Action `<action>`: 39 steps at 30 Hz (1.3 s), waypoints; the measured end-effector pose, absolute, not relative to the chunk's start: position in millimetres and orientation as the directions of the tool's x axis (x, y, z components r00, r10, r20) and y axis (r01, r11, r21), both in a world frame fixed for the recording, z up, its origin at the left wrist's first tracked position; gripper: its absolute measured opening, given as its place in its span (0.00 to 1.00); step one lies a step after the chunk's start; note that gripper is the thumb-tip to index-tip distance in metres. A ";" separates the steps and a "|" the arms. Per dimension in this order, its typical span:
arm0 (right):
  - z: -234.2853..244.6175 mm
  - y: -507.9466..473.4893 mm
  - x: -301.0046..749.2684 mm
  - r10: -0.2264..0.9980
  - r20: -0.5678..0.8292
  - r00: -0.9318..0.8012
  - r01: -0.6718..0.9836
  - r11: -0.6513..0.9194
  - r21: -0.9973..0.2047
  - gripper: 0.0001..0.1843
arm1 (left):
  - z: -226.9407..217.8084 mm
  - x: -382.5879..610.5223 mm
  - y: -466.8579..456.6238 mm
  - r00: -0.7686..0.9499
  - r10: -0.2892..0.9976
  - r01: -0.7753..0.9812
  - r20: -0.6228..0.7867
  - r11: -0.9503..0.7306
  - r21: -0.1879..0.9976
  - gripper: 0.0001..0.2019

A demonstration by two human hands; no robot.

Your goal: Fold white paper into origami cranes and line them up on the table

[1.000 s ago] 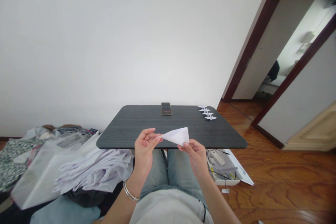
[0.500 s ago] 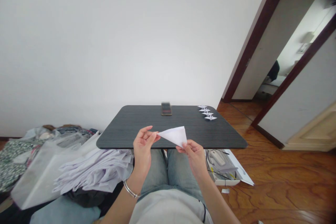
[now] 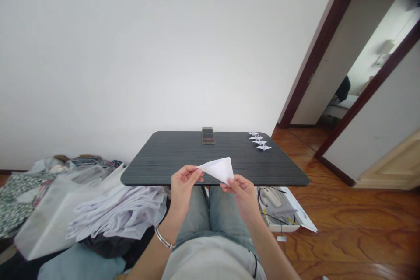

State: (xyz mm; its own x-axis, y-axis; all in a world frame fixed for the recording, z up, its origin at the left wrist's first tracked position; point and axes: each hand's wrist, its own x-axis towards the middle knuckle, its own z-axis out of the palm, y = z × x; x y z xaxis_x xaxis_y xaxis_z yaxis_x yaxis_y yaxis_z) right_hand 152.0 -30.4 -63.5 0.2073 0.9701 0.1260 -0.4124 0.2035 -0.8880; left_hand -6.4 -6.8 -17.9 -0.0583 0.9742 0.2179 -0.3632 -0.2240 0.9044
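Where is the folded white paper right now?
In the head view, the folded white paper is below centre, seen against the dark table, the left hand pinching its pointed end and the right hand its lower right corner.

So we're sitting in a home, and the place is giving itself away on every side! Over on the left, clothes (image 3: 121, 212) are lying in a loose, rumpled heap. A plain white wall (image 3: 197, 52) is rising behind a small dark table (image 3: 157, 157). Now to the right: glossy brown floor (image 3: 341, 236) is stretching away, its wood grain swirling, and a dark door frame (image 3: 323, 52) is leading the eye into another room (image 3: 362, 70), where details are showing too small to name. Below the table's near edge, a box (image 3: 285, 228) is holding clutter (image 3: 274, 197)!
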 end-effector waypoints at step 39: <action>-65.8 -29.4 155.3 0.984 0.039 0.173 -0.421 0.110 -0.901 0.14 | -27.2 -10.4 3.3 -0.148 0.965 -0.323 0.218 -0.256 0.911 0.08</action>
